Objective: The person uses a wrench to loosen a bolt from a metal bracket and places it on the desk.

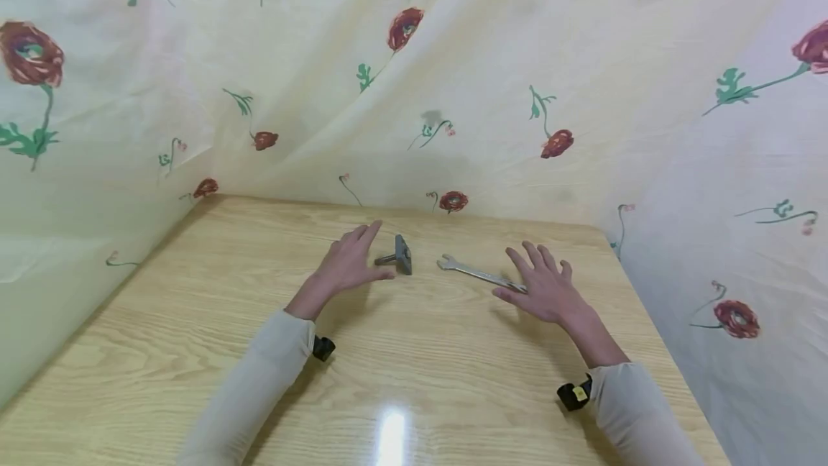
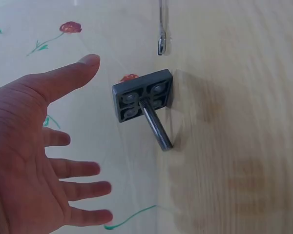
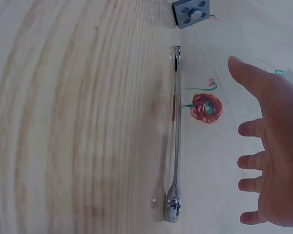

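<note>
A grey square plate with a threaded bolt (image 1: 402, 255) through its middle lies on the table, the bolt's shank pointing left. In the left wrist view the ribbed underside of the plate (image 2: 143, 95) and the long bolt shank (image 2: 156, 126) show; the right wrist view shows the bolt's hex head (image 3: 196, 14). My left hand (image 1: 346, 261) hovers just left of it, fingers spread, holding nothing. To the right lies a silver combination wrench (image 1: 480, 274), its open end toward the plate. Over the wrench's right end my right hand (image 1: 546, 286) hovers with spread fingers, apart from it.
The light wooden table (image 1: 414, 336) ends at the back and sides against a hanging floral cloth (image 1: 310, 92). Each wrist carries a small black camera, such as the right one (image 1: 574, 395). Light glares on the table's front.
</note>
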Demonstrator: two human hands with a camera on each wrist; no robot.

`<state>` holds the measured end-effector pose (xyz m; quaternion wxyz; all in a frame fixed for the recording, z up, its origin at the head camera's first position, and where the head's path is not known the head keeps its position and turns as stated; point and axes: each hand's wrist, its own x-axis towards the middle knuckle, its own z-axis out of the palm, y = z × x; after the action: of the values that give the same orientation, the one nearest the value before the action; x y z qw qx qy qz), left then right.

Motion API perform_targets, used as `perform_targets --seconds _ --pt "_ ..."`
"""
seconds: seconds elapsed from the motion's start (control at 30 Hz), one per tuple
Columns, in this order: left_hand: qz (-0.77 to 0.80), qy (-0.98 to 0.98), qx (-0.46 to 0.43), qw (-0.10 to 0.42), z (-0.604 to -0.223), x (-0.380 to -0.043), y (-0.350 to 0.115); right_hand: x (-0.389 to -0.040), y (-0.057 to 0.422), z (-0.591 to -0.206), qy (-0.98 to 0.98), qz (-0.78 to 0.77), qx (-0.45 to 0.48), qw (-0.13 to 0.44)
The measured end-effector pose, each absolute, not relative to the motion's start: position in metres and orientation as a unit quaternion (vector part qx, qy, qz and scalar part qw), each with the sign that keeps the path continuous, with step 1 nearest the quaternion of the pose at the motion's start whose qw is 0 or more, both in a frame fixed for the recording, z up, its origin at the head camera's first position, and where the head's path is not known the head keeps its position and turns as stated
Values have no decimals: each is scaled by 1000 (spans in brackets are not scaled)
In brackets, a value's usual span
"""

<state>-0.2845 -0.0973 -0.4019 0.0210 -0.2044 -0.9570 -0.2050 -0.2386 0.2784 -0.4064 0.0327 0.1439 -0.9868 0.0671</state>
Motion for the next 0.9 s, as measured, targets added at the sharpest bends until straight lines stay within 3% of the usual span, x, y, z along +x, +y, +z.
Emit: perform_targets --seconds 0.9 --pt "-303 -930 -185 -99 -422 -322 -76 -251 294 -430 -985 122 120 -38"
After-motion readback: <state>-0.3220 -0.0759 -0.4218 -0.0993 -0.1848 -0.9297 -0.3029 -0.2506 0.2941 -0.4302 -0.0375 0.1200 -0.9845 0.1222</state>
